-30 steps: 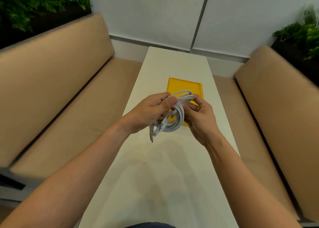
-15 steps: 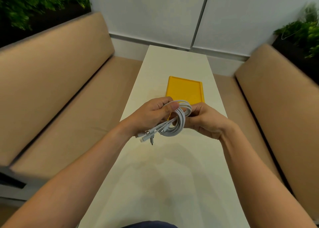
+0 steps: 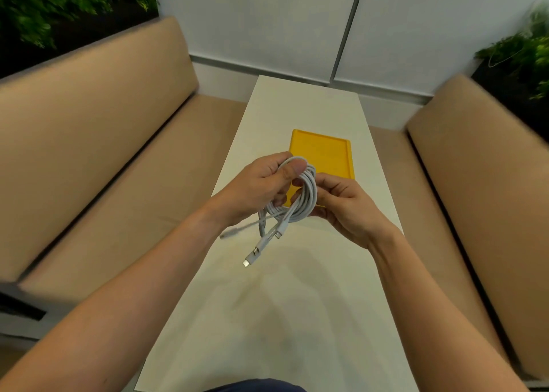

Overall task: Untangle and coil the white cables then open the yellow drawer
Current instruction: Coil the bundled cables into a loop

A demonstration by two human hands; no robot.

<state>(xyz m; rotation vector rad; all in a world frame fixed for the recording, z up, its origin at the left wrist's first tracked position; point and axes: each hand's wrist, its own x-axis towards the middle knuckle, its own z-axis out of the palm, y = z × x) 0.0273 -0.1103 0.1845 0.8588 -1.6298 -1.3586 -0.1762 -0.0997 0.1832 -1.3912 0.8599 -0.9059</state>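
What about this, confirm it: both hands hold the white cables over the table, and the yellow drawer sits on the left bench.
Not the bench: in the head view the yellow drawer sits on the table. The left hand and right hand do hold the white cables.

yellow drawer (image 3: 323, 154): near end partly hidden behind white cables (image 3: 309, 195) | leftmost plug (image 3: 228, 233): blurred | left plant (image 3: 59, 5): cut by top edge
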